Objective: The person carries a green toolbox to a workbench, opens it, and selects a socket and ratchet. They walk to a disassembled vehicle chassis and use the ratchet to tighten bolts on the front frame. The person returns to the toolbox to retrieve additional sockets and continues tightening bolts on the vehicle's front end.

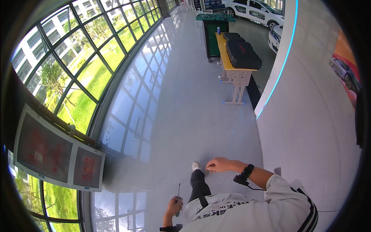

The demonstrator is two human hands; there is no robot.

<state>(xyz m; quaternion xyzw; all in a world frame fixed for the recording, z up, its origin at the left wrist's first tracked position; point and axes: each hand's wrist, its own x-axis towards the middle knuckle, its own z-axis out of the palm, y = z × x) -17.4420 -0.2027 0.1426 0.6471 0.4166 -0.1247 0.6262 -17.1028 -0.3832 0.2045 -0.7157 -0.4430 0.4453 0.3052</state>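
Note:
My left hand point(172, 207), low in the head view, is closed around a screwdriver point(179, 191). Its thin metal shaft points up, and part of the dark handle shows below my fingers. My right hand point(218, 164) swings in front of my body, fingers loosely curled, with nothing visible in it. A black strap with a small device and a cable point(244, 174) sits on my right wrist. Beneath that hand, one foot in a light shoe point(196, 165) is on the shiny grey floor point(185, 116).
Ahead on the right, a yellow-topped table point(247, 69) carries black cases point(242, 53) and a small can point(218, 30). Behind it stands a green wheeled cabinet point(212, 38). White cars point(255, 11) are farther back. A white wall point(305, 116) runs right, windows point(89, 58) left, beside a grey-white cabinet point(71, 154).

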